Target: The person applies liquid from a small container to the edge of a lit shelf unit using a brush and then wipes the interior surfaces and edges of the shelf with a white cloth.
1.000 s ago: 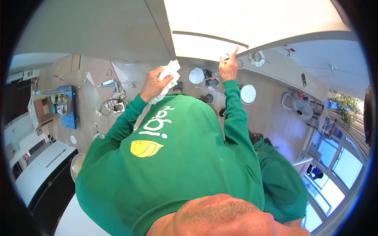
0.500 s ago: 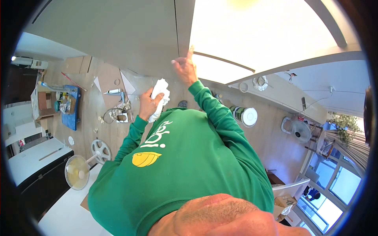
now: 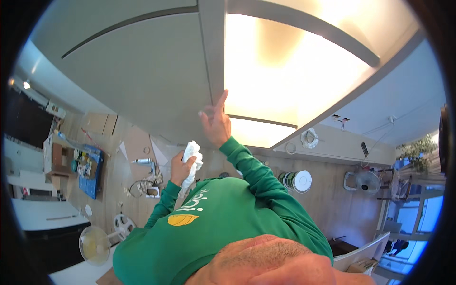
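My left hand (image 3: 178,171) is closed around a crumpled white cloth or paper wad (image 3: 191,159), held in front of my chest. My right hand (image 3: 218,127) is raised to a tall grey cabinet, index finger stretched out and the other fingers apart, with nothing in it. Its index fingertip is at the edge of the narrow upright panel (image 3: 213,52) between a flat grey door (image 3: 142,80) and a brightly lit open compartment. A thin shelf (image 3: 266,121) crosses that compartment just right of the hand.
Below stand a white-lidded bucket (image 3: 301,181), a blue platform cart (image 3: 91,175) with items, and a caulking gun (image 3: 142,161) among scraps. A pale fan (image 3: 94,244) is at lower left, another fan (image 3: 367,182) at right. Cardboard (image 3: 100,123) lies at far left.
The view has tilted upward, showing more of the cabinet's top. My right fingertip has moved up along the panel edge, farther from the thin shelf. The left hand keeps the white wad.
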A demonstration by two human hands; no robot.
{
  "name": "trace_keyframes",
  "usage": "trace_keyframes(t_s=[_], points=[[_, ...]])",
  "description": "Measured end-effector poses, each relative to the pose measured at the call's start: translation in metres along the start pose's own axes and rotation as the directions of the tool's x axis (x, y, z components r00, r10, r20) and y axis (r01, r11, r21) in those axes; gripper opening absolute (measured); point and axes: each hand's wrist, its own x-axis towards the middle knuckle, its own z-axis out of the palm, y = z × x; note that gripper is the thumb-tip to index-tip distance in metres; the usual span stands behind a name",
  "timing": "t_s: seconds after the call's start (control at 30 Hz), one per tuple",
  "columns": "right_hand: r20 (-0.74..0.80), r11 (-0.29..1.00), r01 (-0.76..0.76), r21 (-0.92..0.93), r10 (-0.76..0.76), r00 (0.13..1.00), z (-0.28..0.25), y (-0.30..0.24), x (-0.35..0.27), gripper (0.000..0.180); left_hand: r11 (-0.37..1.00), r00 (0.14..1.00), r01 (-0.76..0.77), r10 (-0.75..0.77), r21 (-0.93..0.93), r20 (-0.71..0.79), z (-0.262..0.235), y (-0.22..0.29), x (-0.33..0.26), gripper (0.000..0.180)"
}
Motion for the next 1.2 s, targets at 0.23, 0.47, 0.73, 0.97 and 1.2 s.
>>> trace_keyframes(t_s=[0.23,0.47,0.73,0.97,1.2], points=[[0.085,0.992,-0.035,-0.123,0.046,0.995,-0.037,0.023,-0.028,0.088,0.991,0.996,-0.082,0.077,-0.106,-0.05,-0.009,0.038,0.005,0.02],[-0.29,0.716,0.34,-0.61,-0.601,0.745,-0.18,-0.098,0.093,0.082,0.982,0.989,-0.101,0.117,-0.16,0.095,0.001,0.044,0.012,0.019],[-0.426,0.739,0.073,-0.67,-0.463,0.777,-0.247,-0.107,0.098,0.076,0.963,0.969,-0.149,0.187,-0.223,0.16,0.004,0.051,0.016,0.02],[-0.563,0.904,0.228,-0.361,-0.407,0.72,-0.262,-0.12,0.07,0.059,0.863,0.883,-0.435,0.464,-0.259,0.064,-0.02,0.22,0.015,0.029],[-0.248,0.961,0.202,-0.188,-0.246,0.937,-0.226,-0.059,0.015,0.035,0.144,0.138,-0.964,0.989,0.225,-0.044,0.019,0.502,0.093,0.028]])
